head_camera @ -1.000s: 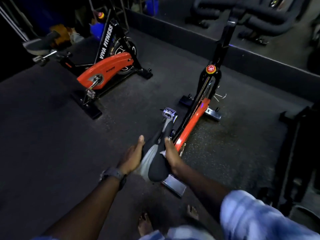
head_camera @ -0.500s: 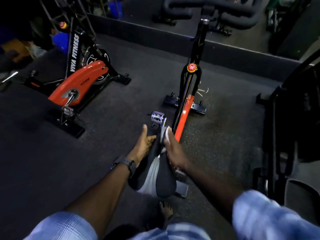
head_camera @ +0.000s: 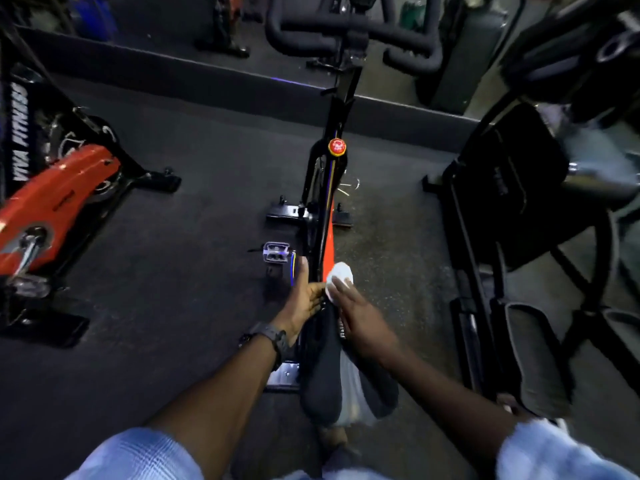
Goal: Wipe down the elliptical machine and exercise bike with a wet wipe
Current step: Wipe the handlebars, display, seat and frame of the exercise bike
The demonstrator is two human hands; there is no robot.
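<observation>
Dim gym, dark rubber floor (head_camera: 194,278), low grey curb along the far side. Wet wipe (head_camera: 340,276) is a white wad at the nose of the exercise bike (head_camera: 327,202) saddle (head_camera: 320,372), pinned under the right hand (head_camera: 360,320). Right-hand fingers (head_camera: 341,289) lie fairly straight over the wipe, pressing it down; cannot tell if any finger curls around it. Left hand (head_camera: 302,299) sits just left of the right one, across the saddle nose, palm turned toward the saddle, fingers extended and close together, holding nothing. Dark watch (head_camera: 268,336) on the left wrist. Both forearms come in from below, light blue sleeves at the bottom edge.

Beyond the hands: orange-and-black bike frame runs away from the saddle, red knob (head_camera: 336,147) on the upright, black handlebars (head_camera: 349,29) at the top. Silver pedal (head_camera: 276,252) just ahead of the left fingertips. Far left of the left hand: a second bike (head_camera: 59,195), orange cover, "VIVA FITNESS" on the frame. Right of the right hand: a black machine (head_camera: 512,202), blurred, type unclear.
</observation>
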